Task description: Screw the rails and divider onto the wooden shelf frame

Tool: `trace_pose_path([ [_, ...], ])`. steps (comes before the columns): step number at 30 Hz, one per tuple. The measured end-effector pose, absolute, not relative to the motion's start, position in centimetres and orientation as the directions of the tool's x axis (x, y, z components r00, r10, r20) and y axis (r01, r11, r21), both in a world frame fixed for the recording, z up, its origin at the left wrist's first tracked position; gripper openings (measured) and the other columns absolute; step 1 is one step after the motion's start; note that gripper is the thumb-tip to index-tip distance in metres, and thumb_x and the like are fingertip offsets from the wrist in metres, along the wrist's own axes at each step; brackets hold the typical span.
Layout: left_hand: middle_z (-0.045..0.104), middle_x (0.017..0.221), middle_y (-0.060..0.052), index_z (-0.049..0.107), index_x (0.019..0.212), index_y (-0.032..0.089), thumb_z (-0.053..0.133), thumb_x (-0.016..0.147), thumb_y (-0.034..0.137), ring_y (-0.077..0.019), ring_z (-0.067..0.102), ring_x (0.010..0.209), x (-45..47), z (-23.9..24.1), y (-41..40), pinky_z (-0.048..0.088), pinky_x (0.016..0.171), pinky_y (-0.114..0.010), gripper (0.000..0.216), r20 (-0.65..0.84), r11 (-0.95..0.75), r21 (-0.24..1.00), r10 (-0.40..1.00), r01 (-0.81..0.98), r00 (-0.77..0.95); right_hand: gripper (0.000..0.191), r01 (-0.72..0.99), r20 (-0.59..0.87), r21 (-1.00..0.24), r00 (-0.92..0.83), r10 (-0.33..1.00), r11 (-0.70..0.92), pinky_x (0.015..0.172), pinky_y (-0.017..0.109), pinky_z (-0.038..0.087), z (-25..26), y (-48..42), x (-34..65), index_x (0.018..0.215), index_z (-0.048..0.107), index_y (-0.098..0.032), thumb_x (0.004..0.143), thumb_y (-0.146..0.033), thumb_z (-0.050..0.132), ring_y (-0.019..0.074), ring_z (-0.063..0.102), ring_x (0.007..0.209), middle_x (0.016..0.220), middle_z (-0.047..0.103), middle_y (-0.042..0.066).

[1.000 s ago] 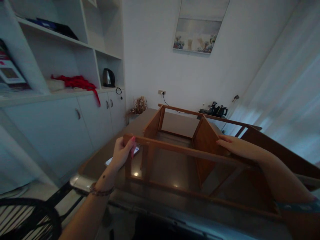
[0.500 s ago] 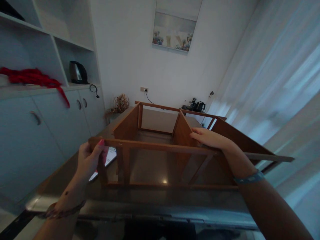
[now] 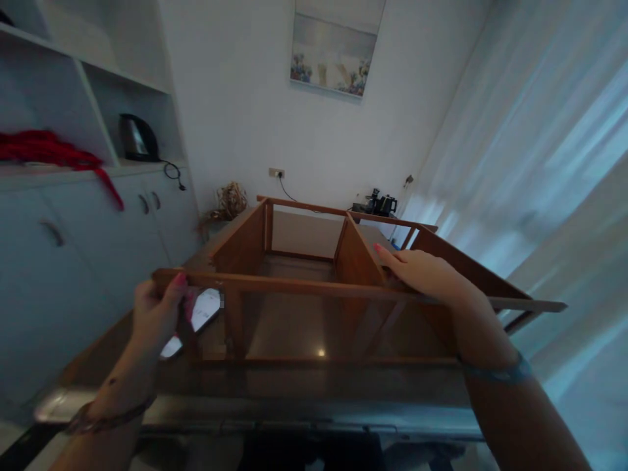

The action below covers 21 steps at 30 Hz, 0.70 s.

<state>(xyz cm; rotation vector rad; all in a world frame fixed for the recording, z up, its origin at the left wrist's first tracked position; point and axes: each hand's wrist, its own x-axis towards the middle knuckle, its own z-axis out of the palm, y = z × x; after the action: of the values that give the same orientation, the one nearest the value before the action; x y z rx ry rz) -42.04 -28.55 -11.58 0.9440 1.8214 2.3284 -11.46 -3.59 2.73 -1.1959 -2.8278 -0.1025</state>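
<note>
A brown wooden shelf rack (image 3: 304, 286) lies on its side across the dark table (image 3: 314, 383), its open frame toward me. My left hand (image 3: 159, 304) is closed around the left end of the near rail, thumb on top. My right hand (image 3: 424, 275) grips the rack at the middle shelf board (image 3: 360, 252), where it meets the near rail; some of its fingers are hidden behind the wood. Beside my left hand, partly behind the rack's frame, lies a phone (image 3: 205, 309) with a lit white screen.
White cabinets (image 3: 98, 229) line the left side, with an electric kettle (image 3: 138, 137) and red cloth (image 3: 53, 149) on the shelf. A black coffee pot (image 3: 386, 205) stands beyond the rack. Pale curtains (image 3: 530, 176) hang on the right. Dried plant material (image 3: 230, 199) sits behind the table's left.
The view has shifted slightly, so the scene sits a little farther left. My right hand's fingers have moved on the middle board; my left hand keeps its hold on the rail end.
</note>
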Motion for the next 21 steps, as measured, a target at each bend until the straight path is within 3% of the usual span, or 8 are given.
trace_pose_path([
  [3, 0.043, 0.032, 0.003, 0.049, 0.044, 0.019, 0.067, 0.068, 0.066, -0.0063, 0.037, 0.025, -41.8, -11.2, -28.4, 0.026, 0.024, -0.017, 0.056, 0.455, -0.326, 0.881, 0.385, 0.343, -0.803, 0.061, 0.840, 0.280, 0.067, -0.533, 0.798, 0.538, 0.068, 0.045, 0.046, 1.8, -5.6, -10.0, 0.114, 0.064, -0.027, 0.093, -0.063, 0.019, 0.0346, 0.066, 0.081, 0.090, 0.069, 0.015],
  [6, 0.043, 0.034, 0.005, 0.049, 0.049, 0.018, 0.065, 0.067, 0.069, -0.0057, 0.038, 0.025, -41.9, -11.1, -28.1, 0.028, 0.025, -0.016, 0.057, 0.465, -0.333, 0.875, 0.371, 0.352, -0.804, 0.063, 0.844, 0.264, 0.022, -0.521, 0.812, 0.535, 0.063, 0.046, 0.046, 0.5, -6.9, -9.2, 0.118, 0.062, -0.031, 0.090, -0.067, 0.019, 0.0361, 0.067, 0.081, 0.095, 0.070, 0.014],
  [10, 0.042, 0.035, 0.006, 0.047, 0.051, 0.018, 0.063, 0.068, 0.071, -0.0048, 0.038, 0.026, -42.2, -11.3, -27.9, 0.028, 0.026, -0.015, 0.058, 0.463, -0.331, 0.875, 0.365, 0.352, -0.808, 0.066, 0.829, 0.302, -0.041, -0.522, 0.797, 0.558, 0.067, 0.046, 0.047, -1.1, -7.3, -9.4, 0.110, 0.063, -0.028, 0.088, -0.069, 0.015, 0.0366, 0.067, 0.083, 0.090, 0.071, 0.014],
  [14, 0.042, 0.036, 0.006, 0.046, 0.054, 0.019, 0.062, 0.067, 0.073, -0.0050, 0.038, 0.026, -42.4, -11.2, -28.0, 0.028, 0.026, -0.016, 0.058, 0.450, -0.335, 0.881, 0.371, 0.335, -0.812, 0.061, 0.802, 0.417, 0.038, -0.555, 0.720, 0.596, 0.058, 0.043, 0.042, -2.5, -7.2, -9.9, 0.098, 0.061, -0.024, 0.092, -0.060, 0.012, 0.0352, 0.066, 0.068, 0.071, 0.067, 0.017],
  [18, 0.043, 0.038, 0.006, 0.047, 0.058, 0.019, 0.062, 0.067, 0.074, -0.0060, 0.038, 0.027, -42.5, -11.3, -28.0, 0.029, 0.027, -0.018, 0.057, 0.442, -0.328, 0.886, 0.391, 0.326, -0.807, 0.055, 0.802, 0.591, 0.104, -0.525, 0.612, 0.588, 0.051, 0.039, 0.037, -3.9, -6.5, -10.0, 0.102, 0.059, -0.025, 0.093, -0.058, 0.016, 0.0318, 0.059, 0.057, 0.066, 0.064, 0.014],
  [21, 0.049, 0.043, 0.002, 0.052, 0.060, 0.018, 0.046, 0.074, 0.080, -0.0089, 0.046, 0.033, -43.3, -11.5, -28.2, 0.036, 0.033, -0.021, 0.063, 0.443, -0.307, 0.891, 0.418, 0.335, -0.793, 0.056, 0.797, 0.671, 0.059, -0.477, 0.567, 0.601, 0.053, 0.041, 0.037, -4.8, -5.3, -9.9, 0.103, 0.060, -0.025, 0.091, -0.060, 0.018, 0.0333, 0.054, 0.055, 0.063, 0.062, 0.014],
])
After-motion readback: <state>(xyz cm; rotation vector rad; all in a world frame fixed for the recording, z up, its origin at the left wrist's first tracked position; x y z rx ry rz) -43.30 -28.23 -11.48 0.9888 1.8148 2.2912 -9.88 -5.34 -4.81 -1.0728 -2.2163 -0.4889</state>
